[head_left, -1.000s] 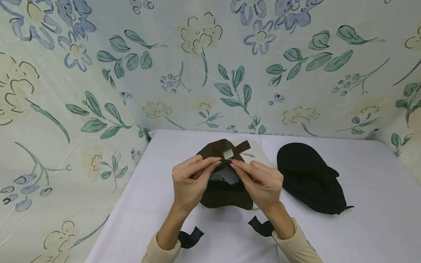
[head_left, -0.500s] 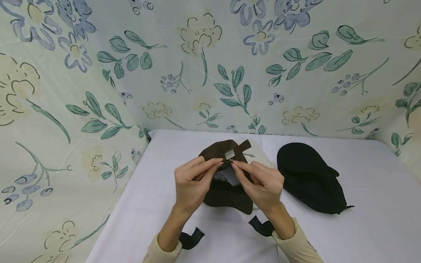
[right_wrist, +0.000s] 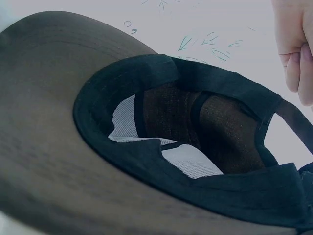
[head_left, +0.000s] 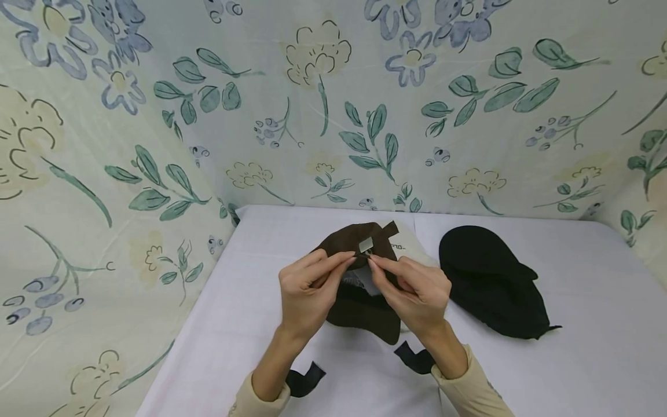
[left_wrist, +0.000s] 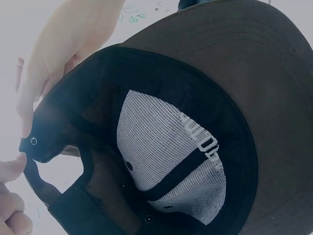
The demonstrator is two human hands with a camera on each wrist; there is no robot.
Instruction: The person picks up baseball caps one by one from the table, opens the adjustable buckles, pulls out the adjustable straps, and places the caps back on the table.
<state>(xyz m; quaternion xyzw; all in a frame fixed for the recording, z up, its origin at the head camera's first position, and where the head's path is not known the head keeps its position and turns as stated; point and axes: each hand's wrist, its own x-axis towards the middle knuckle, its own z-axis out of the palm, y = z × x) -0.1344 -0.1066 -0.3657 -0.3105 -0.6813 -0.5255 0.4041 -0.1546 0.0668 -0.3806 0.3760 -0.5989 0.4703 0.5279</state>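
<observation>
A brown baseball cap (head_left: 349, 236) hangs between both hands over the table, back strap up and brim toward the person. Thumb and fingertips of my left hand (head_left: 307, 286) pinch the strap area just left of a small metal buckle (head_left: 366, 245). My right hand (head_left: 419, 284) pinches at the buckle's right side, the fingertips of both hands nearly meeting. The loose strap end (head_left: 391, 229) sticks out above the right hand. In the left wrist view the cap's mesh lining (left_wrist: 151, 142) and dark sweatband show; the right wrist view shows the underside of the brim (right_wrist: 54, 117).
A white cap (head_left: 411, 248) with dark lettering lies behind the brown one, partly covered. Farther right lies a black cap (head_left: 487, 284) on the white tablecloth (head_left: 219, 324). Dark bands (head_left: 306, 380) stick out at the wrists. A floral curtain (head_left: 323, 116) closes off the back.
The brown cap has shifted slightly right and turned a little, its brim's right side dipping. The left hand has moved slightly right with it; both hands keep pinching at the buckle.
</observation>
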